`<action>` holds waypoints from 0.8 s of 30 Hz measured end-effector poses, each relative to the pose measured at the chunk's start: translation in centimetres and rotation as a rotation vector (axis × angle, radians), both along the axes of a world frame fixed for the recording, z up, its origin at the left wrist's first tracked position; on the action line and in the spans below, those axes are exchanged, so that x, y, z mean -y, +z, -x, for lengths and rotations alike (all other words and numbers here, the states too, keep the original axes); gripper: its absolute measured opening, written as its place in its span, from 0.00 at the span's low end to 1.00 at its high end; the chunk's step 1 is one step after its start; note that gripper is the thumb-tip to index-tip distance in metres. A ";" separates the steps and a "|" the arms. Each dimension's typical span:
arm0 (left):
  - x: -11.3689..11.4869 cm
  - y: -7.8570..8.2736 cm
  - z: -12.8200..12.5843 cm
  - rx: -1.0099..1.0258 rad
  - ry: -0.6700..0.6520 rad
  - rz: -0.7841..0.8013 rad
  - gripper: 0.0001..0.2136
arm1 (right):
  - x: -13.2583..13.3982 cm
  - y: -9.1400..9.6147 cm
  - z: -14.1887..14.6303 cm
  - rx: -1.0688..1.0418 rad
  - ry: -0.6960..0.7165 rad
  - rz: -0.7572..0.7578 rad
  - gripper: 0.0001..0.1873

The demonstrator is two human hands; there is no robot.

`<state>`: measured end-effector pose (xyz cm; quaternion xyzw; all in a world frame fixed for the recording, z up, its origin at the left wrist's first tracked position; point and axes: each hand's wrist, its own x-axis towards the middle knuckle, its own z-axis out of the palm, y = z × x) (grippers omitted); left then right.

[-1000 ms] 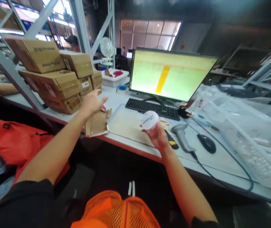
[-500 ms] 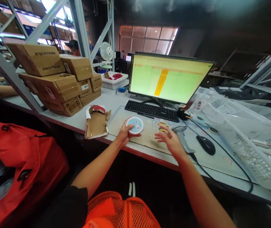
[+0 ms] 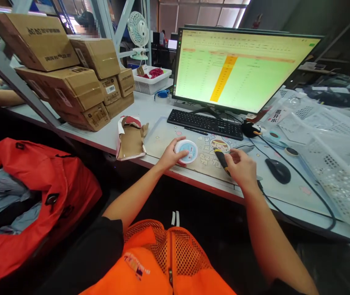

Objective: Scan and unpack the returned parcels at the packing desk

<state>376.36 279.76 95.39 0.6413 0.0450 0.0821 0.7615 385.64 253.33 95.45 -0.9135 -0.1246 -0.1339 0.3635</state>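
My left hand [image 3: 171, 153] grips a small round white tub with a light blue lid [image 3: 186, 150] and rests it on the printed desk mat [image 3: 162, 137]. My right hand [image 3: 241, 168] lies just to the right of the tub, fingers curled over a black and yellow tool [image 3: 222, 159] and the grey barcode scanner beneath it. Whether those fingers close round the tool or the scanner is hidden. A torn brown cardboard wrapper [image 3: 131, 137] lies left of the mat.
A monitor [image 3: 239, 69] with a green spreadsheet stands behind a black keyboard [image 3: 205, 123]. A black mouse [image 3: 278, 170] and a white mesh basket [image 3: 334, 172] lie to the right. Stacked cardboard boxes [image 3: 70, 86] fill the left of the table [image 3: 150, 110]. A red bag [image 3: 42, 192] sits below.
The tub passed from my right hand to my left and came down onto the mat. My right hand dropped onto the tool and scanner. The view moved closer to the table.
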 end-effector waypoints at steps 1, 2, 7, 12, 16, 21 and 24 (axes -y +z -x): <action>-0.4 -0.1 0.0 -0.002 0.028 -0.121 0.39 | 0.2 -0.1 -0.3 0.021 -0.031 0.035 0.28; -0.9 -0.3 0.1 -0.003 0.048 -0.245 0.39 | 0.6 -0.2 -0.6 0.043 -0.065 0.069 0.28; -2.0 -0.7 0.3 0.076 0.052 -0.749 0.25 | 2.4 -0.6 -2.2 0.026 -0.266 0.248 0.32; -1.4 -1.1 0.2 0.144 0.082 -0.902 0.27 | 2.6 -0.3 -2.9 -0.234 -0.299 0.440 0.37; -1.1 -1.3 0.2 0.136 0.092 -0.922 0.27 | 2.0 -0.3 -3.5 -0.311 -0.288 0.503 0.33; -1.3 -1.7 0.4 0.148 0.099 -0.909 0.27 | 2.1 0.5 -3.4 -0.295 -0.292 0.536 0.26; -1.3 -1.9 0.4 0.172 0.100 -0.888 0.27 | 2.8 2.5 -1.5 -0.223 -0.183 0.455 0.20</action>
